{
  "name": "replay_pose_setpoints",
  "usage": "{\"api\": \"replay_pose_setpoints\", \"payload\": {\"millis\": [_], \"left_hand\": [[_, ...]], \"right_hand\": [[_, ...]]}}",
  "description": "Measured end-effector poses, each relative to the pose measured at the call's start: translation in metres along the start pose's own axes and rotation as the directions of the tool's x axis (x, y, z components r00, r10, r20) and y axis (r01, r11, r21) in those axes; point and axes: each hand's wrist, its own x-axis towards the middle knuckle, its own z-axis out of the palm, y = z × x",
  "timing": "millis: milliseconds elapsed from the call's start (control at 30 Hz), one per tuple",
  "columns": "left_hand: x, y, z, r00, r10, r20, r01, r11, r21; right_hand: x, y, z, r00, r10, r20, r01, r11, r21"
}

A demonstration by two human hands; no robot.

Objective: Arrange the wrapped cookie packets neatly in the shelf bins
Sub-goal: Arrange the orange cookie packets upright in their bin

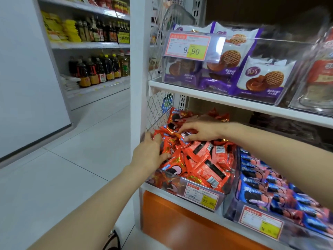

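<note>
Red wrapped cookie packets (201, 159) lie heaped in a clear plastic bin (182, 184) on the lower shelf. My left hand (150, 153) rests on the left side of the heap, its fingers curled around packets near the bin's left wall. My right hand (200, 130) reaches over the back of the pile, fingertips pinching a red packet (187, 135). Blue wrapped cookie packets (270, 188) stand in rows in the bin to the right.
The upper shelf (216, 98) holds a clear bin of purple cookie packets (259, 78) with a 9.90 price tag (188, 46). A wire mesh panel (158, 109) closes the shelf's left side. Bottles (97, 71) fill a far shelf across the tiled aisle.
</note>
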Motion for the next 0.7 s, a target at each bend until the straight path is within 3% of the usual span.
{"api": "replay_pose_setpoints", "payload": {"millis": [167, 300, 467, 700], "left_hand": [[-0.002, 0.003, 0.004, 0.999, -0.033, 0.012, 0.035, 0.992, -0.118], [-0.003, 0.005, 0.002, 0.994, -0.061, -0.089, 0.04, 0.975, -0.217], [-0.004, 0.004, -0.008, 0.976, -0.052, -0.21, 0.007, 0.978, -0.206], [-0.009, -0.003, -0.032, 0.917, -0.115, -0.381, -0.022, 0.942, -0.335]], "right_hand": [[-0.007, 0.002, 0.0, 1.0, 0.005, -0.019, -0.005, 0.999, -0.032], [-0.008, -0.007, -0.001, 0.998, 0.018, -0.058, -0.021, 0.998, -0.055], [-0.011, -0.021, -0.003, 0.986, -0.038, -0.16, 0.027, 0.997, -0.075], [0.027, -0.026, -0.012, 0.978, 0.06, -0.199, -0.054, 0.998, 0.036]]}}
